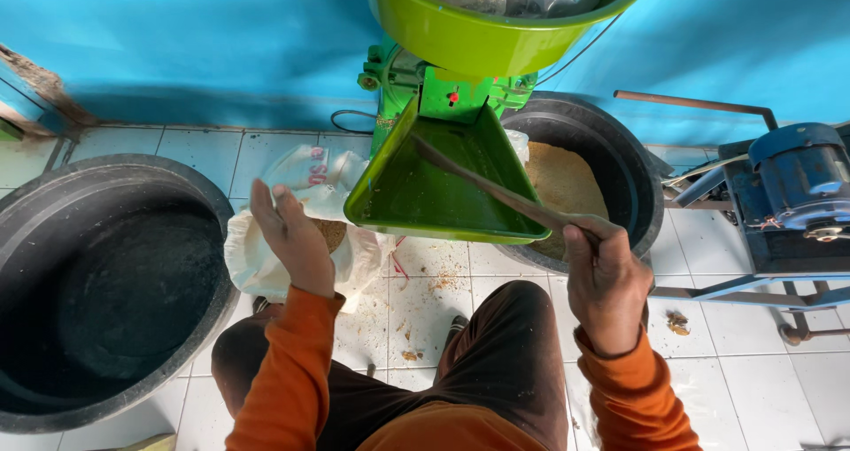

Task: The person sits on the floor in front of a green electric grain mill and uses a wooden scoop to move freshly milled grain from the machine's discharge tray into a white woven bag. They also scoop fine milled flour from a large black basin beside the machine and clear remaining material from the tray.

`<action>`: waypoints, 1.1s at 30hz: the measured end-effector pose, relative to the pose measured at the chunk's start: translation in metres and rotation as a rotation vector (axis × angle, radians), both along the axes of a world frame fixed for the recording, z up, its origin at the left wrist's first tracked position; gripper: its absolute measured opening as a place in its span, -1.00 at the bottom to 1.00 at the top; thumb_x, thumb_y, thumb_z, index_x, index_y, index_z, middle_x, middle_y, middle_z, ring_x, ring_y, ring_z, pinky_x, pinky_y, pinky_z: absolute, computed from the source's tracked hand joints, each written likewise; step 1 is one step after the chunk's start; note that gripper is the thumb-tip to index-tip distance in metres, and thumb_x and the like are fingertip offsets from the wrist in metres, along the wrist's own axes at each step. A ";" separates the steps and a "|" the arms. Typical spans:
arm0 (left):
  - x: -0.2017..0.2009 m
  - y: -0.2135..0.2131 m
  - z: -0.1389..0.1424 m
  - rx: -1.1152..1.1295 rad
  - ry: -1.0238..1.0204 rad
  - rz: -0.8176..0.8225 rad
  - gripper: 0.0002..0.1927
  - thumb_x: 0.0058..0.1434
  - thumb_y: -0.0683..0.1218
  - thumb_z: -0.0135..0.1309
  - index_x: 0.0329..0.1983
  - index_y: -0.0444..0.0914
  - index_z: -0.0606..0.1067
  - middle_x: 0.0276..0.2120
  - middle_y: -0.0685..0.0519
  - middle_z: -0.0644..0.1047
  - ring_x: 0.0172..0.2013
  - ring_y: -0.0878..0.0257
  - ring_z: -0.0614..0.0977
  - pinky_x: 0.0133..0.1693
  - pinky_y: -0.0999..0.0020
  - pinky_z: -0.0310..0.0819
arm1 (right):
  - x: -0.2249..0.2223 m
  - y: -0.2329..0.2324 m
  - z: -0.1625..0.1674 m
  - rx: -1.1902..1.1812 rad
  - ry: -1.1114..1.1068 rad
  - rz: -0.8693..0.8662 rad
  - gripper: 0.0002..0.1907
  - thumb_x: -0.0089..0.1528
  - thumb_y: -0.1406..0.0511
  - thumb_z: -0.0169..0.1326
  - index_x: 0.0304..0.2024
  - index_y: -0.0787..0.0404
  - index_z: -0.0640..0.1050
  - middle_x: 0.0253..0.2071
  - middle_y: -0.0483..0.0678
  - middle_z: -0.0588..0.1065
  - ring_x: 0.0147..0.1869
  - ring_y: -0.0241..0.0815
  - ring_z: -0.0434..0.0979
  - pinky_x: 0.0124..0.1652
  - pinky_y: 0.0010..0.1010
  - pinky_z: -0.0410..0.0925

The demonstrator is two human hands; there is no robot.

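Wooden stick (496, 188) slanting from the lower right up into the green chute (443, 181) of the green grinding machine (443, 88), tip resting well inside the tray near its upper wall. Chute rim close on both sides of the stick; lower lip jutting out over white tiled floor (425, 300) scattered with crumbs. Right hand (606, 278) at the stick's lower end, grip closed around the stick, just beyond the chute's right corner. Left hand (288, 234) raised to the left of the chute, fingers stretched and grip open, resting against the white sack (292, 230) and clasping nothing that shows. Sack mouth gaping beneath the chute's left edge, brown meal visible inside. Behind the chute on the right, black tub (620, 163) holding tan ground meal, its rim touching or just beside the tray. Large black basin (106, 283) at far left, well apart from the stick. Blue motor (801, 181) on a metal frame at far right. Green hopper bowl (496, 26) overhead. Open tile between the knees and between right hand and motor frame.
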State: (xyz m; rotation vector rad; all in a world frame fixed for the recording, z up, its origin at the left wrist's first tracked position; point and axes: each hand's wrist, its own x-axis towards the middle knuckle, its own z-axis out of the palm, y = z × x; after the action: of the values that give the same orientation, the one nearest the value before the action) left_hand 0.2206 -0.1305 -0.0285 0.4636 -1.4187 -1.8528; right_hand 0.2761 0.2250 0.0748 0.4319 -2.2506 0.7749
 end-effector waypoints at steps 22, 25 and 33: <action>0.019 0.021 0.042 -0.289 -0.110 -0.372 -0.12 0.44 0.39 -0.40 0.51 -0.37 0.14 0.45 -0.22 0.24 0.42 -0.01 0.29 0.36 0.19 0.15 | -0.022 -0.075 0.125 0.448 0.082 0.577 -0.72 0.20 0.45 0.20 -0.07 0.29 0.45 -0.10 0.05 0.51 -0.17 0.03 0.59 -0.15 -0.23 0.52; 0.016 0.018 0.048 -0.397 -0.044 -0.325 -0.24 0.51 0.29 -0.32 0.49 -0.37 0.18 0.44 -0.21 0.28 0.43 -0.01 0.33 0.37 0.20 0.20 | -0.006 -0.063 0.126 0.365 -0.006 0.461 -0.72 0.20 0.48 0.17 -0.06 0.33 0.44 -0.09 0.05 0.51 -0.12 -0.03 0.61 -0.15 -0.28 0.51; -0.014 0.051 0.072 -0.851 0.109 -0.212 -0.55 0.54 -0.01 -0.07 0.33 -0.42 0.36 0.23 -0.30 0.49 0.23 -0.12 0.56 0.26 0.11 0.44 | -0.027 -0.087 0.066 0.249 0.015 0.359 -0.78 0.25 0.46 0.21 -0.11 0.35 0.45 -0.10 0.09 0.54 -0.13 -0.03 0.60 -0.12 -0.29 0.51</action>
State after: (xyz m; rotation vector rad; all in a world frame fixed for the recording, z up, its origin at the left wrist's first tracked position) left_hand 0.2064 -0.0798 0.0438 -0.2172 -2.0481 -1.2167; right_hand 0.2493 0.1378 0.1404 0.9766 -2.2936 0.6621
